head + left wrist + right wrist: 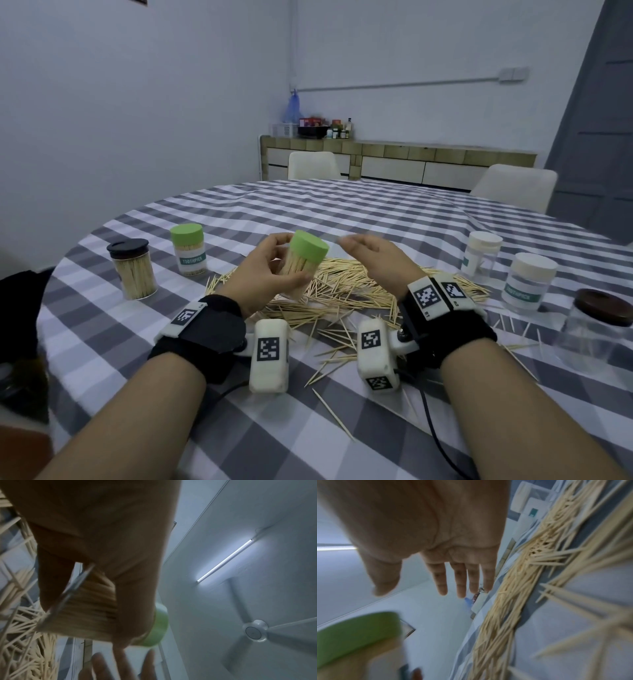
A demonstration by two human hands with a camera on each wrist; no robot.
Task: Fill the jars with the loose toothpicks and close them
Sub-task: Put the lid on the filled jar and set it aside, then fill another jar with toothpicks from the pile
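My left hand (270, 274) grips a clear jar (301, 269) packed with toothpicks, tilted, above the table. Its green lid (310, 246) sits on top. The same jar (89, 608) and green lid (158, 626) show in the left wrist view under my thumb. My right hand (370, 253) hovers just right of the lid, fingers straight and empty; in the right wrist view its fingers (458, 580) are spread, with the green lid (356, 634) at lower left. A heap of loose toothpicks (359, 291) lies beneath both hands.
At the left stand a filled green-lidded jar (190, 251) and a filled black-lidded jar (133, 269). At the right are two white-lidded empty jars (481, 253) (529, 282) and a brown-lidded jar (596, 329). The checked tablecloth (342, 212) stretches behind; chairs stand beyond.
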